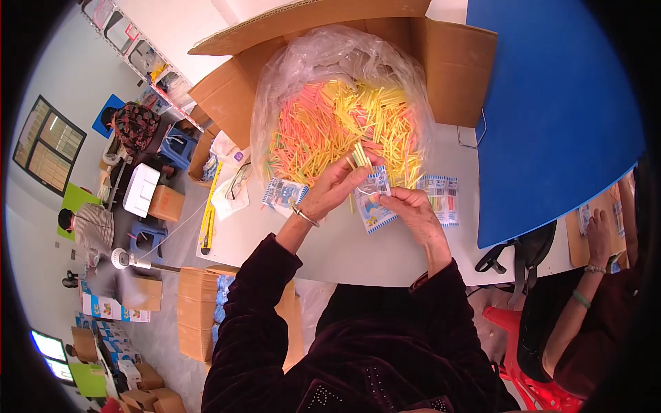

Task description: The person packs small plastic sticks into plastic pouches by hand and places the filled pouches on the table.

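Observation:
Several pale yellow-green sticks are pinched in my left hand, just above the mouth of a blue and white packet. My right hand grips that packet by its upper right edge. Behind both hands, a big clear plastic bag inside an open cardboard box holds a heap of pink, orange and yellow sticks. One packet lies to the left of my left hand. More packets lie right of my right hand, with coloured sticks showing through.
Glasses and a yellow cutter lie at the table's left. A blue panel stands at the right. Beyond it, a co-worker's hand is over a cardboard surface. Cartons stand below the table edge.

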Demonstrator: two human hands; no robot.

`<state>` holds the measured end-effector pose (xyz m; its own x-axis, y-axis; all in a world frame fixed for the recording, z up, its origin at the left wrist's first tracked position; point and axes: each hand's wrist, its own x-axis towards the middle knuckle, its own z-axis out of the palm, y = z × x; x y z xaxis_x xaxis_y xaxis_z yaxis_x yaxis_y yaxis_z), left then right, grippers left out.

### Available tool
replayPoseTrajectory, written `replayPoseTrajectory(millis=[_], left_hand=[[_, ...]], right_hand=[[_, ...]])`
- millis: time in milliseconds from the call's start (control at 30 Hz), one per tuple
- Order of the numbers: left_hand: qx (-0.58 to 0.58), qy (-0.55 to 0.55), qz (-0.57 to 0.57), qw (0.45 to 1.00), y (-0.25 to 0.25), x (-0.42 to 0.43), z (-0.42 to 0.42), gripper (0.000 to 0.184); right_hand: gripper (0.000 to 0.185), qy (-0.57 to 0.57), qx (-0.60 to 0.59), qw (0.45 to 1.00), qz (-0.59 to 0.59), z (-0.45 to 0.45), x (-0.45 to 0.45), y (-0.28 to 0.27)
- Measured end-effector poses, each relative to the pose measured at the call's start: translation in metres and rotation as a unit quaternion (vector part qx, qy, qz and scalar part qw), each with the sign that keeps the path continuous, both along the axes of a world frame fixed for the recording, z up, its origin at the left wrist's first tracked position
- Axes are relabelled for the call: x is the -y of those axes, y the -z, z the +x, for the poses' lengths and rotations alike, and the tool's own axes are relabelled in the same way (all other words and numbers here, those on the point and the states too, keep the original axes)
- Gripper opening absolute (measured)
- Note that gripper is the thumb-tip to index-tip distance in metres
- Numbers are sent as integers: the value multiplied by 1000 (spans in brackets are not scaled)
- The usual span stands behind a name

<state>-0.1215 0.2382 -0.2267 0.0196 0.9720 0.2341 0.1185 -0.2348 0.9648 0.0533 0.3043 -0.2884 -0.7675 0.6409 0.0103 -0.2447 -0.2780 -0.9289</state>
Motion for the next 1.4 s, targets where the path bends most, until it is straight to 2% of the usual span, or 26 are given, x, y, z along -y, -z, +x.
replayPoseTrajectory(millis=[133,200,233,300,433,500,533,600,700,767,933,1000,1033,1100,1233,1300,1400], left_hand=[[4,-9,6,1000,-10,5,-1,42],[-239,-28,53,969,-8,6,-5,51],[-239,-28,51,969,-9,7,-5,51],[-377,-38,69,923,-15,10,-3,54],[-384,-45,91,918,-19,9,-3,49],[-253,-38,5,967,-16,7,-1,38],[-253,-38,4,967,-16,6,0,38],[-98,-42,-28,994,-14,3,3,33],[-29,-28,-42,998,-8,2,8,35],[-56,-24,-33,998,-10,0,9,36],[-97,-25,-44,994,-9,-4,9,39],[-168,-40,-31,985,-11,-5,10,40],[-167,-40,-31,985,-10,-6,10,40],[-83,-2,-11,996,-6,-9,9,43],[-33,-1,-28,999,-13,-9,10,39],[-145,14,-20,989,-18,-9,12,35],[-185,-3,-49,982,-21,-8,13,33]], right_hand=[[15,16,9,1000,-9,1,2,-6],[16,22,3,1000,1,3,3,-12],[16,17,10,1000,-10,4,4,-15],[16,13,16,1000,-22,4,4,-15],[18,8,21,1000,-16,4,3,-15],[18,4,24,1000,-18,1,4,-18],[16,29,1,1000,-9,-2,6,-19],[15,55,-22,998,0,-2,7,-21],[15,36,-2,998,45,6,4,-24],[18,-35,85,995,24,12,0,-22],[20,-28,42,999,-12,10,4,-23],[21,-23,31,999,-5,9,3,-20],[20,-23,39,999,-17,10,3,-20],[20,-23,47,998,-29,11,4,-22],[19,-38,45,998,-18,16,3,-24],[18,-54,58,997,-12,13,2,-17],[19,-76,89,993,26,10,3,-13]])
